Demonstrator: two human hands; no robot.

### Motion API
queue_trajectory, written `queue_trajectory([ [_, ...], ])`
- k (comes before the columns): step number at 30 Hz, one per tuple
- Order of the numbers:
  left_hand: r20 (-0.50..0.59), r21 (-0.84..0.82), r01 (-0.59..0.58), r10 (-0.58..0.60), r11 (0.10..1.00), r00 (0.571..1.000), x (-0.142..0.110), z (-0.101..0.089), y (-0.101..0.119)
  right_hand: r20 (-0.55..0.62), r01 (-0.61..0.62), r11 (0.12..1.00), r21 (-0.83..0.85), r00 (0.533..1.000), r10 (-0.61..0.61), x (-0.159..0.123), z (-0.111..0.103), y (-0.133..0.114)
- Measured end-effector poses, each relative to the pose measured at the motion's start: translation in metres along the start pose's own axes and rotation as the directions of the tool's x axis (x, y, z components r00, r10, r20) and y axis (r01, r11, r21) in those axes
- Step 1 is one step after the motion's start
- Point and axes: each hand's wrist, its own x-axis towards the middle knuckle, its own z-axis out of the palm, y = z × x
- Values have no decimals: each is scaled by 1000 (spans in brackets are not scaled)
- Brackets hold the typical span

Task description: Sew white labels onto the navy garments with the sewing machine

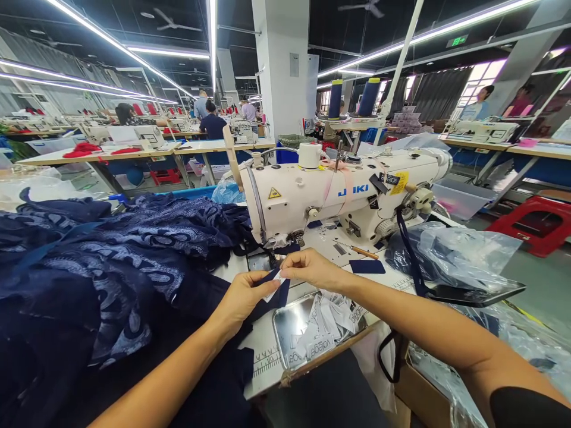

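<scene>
My left hand (244, 297) and right hand (307, 267) are both pinching the white label (273, 286) flat on the navy fabric (282, 298), right in front of the sewing machine's needle end, probably so it sits straight, tbh.

Ceiling (245, 15) lit by tube lights (213, 47); white column (283, 77) flanked by tables (53, 159); windows (484, 78) part-covered by curtains (446, 83); red stool (533, 220) set on grey floor (530, 285).
</scene>
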Motion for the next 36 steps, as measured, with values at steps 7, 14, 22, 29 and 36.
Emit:
queue_trajectory([
  [7, 34, 227, -72, 66, 971, 997, -1, -18, 0, 61, 78, 908, -411, 996, -58, 3, -34, 6],
  [14, 481, 818, -495, 818, -292, 314, 18, -40, 8, -274, -223, 337, -915, 955, -112, 44, -119, 18],
  [22, 670, 741, -454, 584, -494, 458, 59, -8, -32, -299, -290, 83, -954, 942, -150, 60, -118, 23],
  [29, 728, 682, -422, 499, -598, 470, 51, -4, -31, -64, -68, -72, -995, 997, -47, 16, -62, 31],
  [36, 706, 702, -403, 499, -588, 503, 41, -7, -34, 29, 29, -41, -999, 1000, -8, 0, -57, 28],
])
